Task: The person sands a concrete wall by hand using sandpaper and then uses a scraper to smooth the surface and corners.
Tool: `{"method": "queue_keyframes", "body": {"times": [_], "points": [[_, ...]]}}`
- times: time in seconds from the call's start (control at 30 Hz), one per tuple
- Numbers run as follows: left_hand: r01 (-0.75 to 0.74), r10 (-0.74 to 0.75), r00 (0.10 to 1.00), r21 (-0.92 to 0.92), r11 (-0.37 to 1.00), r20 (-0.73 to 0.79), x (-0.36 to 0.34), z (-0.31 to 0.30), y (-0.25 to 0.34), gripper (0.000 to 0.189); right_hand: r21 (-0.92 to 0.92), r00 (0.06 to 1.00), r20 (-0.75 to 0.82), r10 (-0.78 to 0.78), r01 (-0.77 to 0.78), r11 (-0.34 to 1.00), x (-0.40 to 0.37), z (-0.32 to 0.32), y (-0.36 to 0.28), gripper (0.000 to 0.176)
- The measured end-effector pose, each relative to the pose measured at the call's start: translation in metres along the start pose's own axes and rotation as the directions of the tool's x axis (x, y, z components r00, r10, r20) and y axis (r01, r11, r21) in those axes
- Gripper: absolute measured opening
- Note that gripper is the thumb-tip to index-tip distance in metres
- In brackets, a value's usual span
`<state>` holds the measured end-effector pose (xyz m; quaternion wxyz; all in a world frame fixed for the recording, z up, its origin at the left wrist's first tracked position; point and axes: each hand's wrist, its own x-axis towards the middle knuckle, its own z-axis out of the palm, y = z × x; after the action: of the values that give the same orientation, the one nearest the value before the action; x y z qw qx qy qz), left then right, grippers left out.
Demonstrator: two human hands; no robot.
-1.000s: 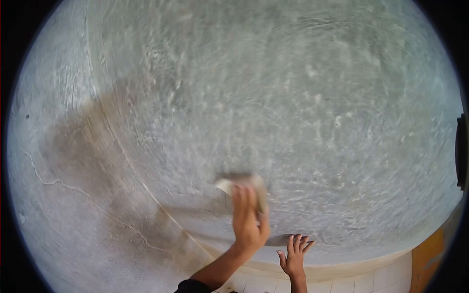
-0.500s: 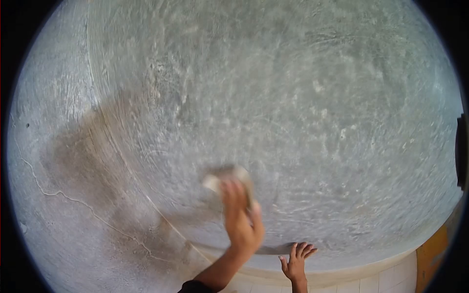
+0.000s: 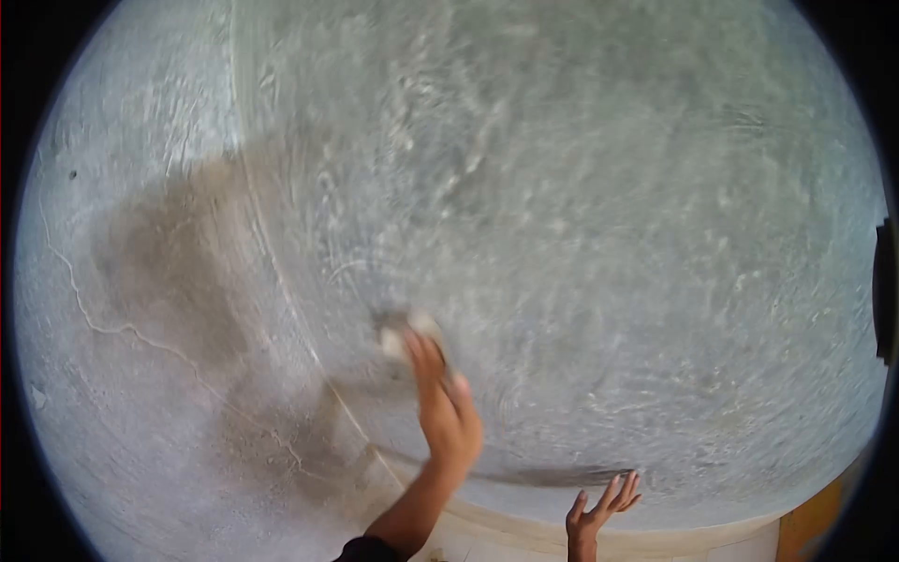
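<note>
My left hand (image 3: 448, 421) comes up from the lower left and is closed on a pale pad (image 3: 423, 330), held against the grey plastered wall (image 3: 599, 262). The pad is blurred, with light rounded edges and a darker middle. Its thumb lies along the right side of the pad. Lower down and to the right, my right hand (image 3: 604, 508) is open with its fingers spread. Nothing is in it, and its fingertips are at the wall near the bottom.
An inside corner line (image 3: 304, 337) runs down the left, with a cracked side wall (image 3: 140, 421) beyond it. White tiles (image 3: 721, 548) show below the wall's pale bottom edge. An orange-brown surface (image 3: 810, 515) is at lower right, and a dark object (image 3: 883, 290) at the right edge.
My left hand has shifted left and slightly up with the pad. My right hand has moved right and turned more side-on. The view has swung, so the corner line appears further right.
</note>
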<state>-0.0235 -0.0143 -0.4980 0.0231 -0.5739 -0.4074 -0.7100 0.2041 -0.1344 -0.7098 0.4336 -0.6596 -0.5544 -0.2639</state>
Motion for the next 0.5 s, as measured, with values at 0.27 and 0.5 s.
{"method": "queue_keyframes", "body": {"times": [0.27, 0.5], "points": [[-0.587, 0.571, 0.688, -0.119, 0.8, 0.448, 0.048, 0.011, 0.067, 0.061, 0.051, 0.876, -0.415, -0.247, 0.294, 0.955, 0.118, -0.019, -0.047, 0.054], [-0.069, 0.071, 0.997, -0.056, 0.996, 0.025, 0.037, -0.03, -0.024, 0.048, -0.016, 0.736, -0.364, -0.57, 0.607, 0.794, 0.195, -0.062, -0.089, 0.034]]}}
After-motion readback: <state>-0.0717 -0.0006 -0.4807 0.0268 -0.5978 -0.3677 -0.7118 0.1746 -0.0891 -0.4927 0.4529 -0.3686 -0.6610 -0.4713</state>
